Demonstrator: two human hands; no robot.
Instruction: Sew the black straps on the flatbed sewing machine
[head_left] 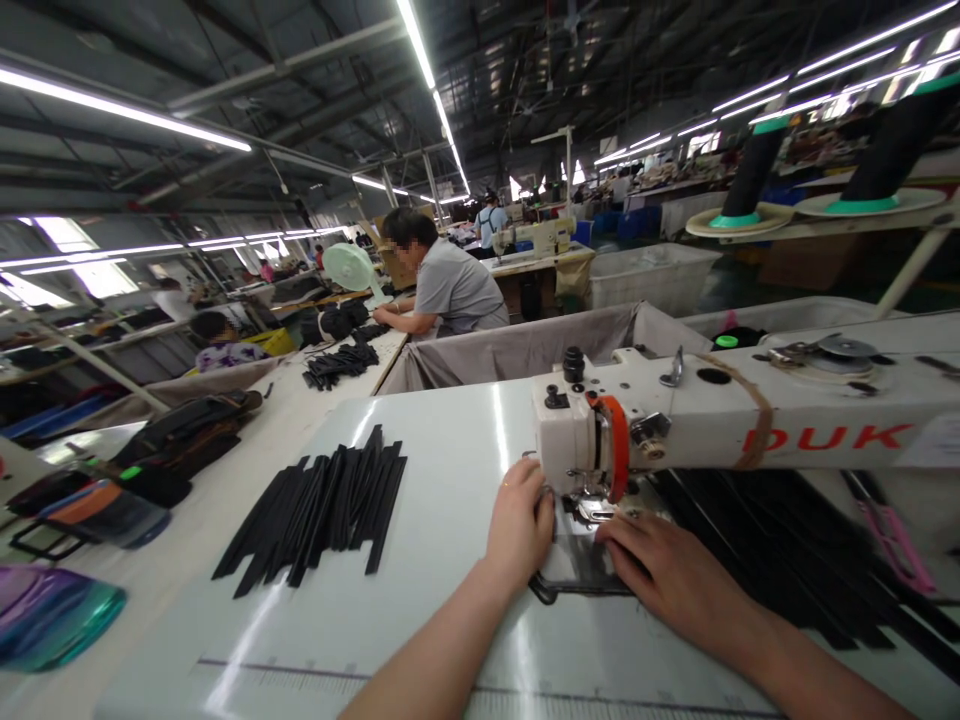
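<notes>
A white sewing machine (570,435) with an orange guard (618,450) stands before me. Just left of its presser foot (598,510), my left hand (517,520) is closed, with fingers curled and thumb close against them. On the other side, my right hand (667,565) rests low, its fingertips pinched together at the edge of the metal plate (581,560). Whatever lies between the fingers of either hand is hidden. A pile of black fabric strips (322,510) lies on the table to the left. More long black strips (757,550) spread out under the machine arm.
Pink-handled scissors (892,540) lie at the right. Black thread cones (750,175) stand above the machine. Left are a clear jug-like container (120,515) and a purple-teal bottle (60,615). Across the table, a person in grey (457,285) handles black pieces near a green fan (349,265).
</notes>
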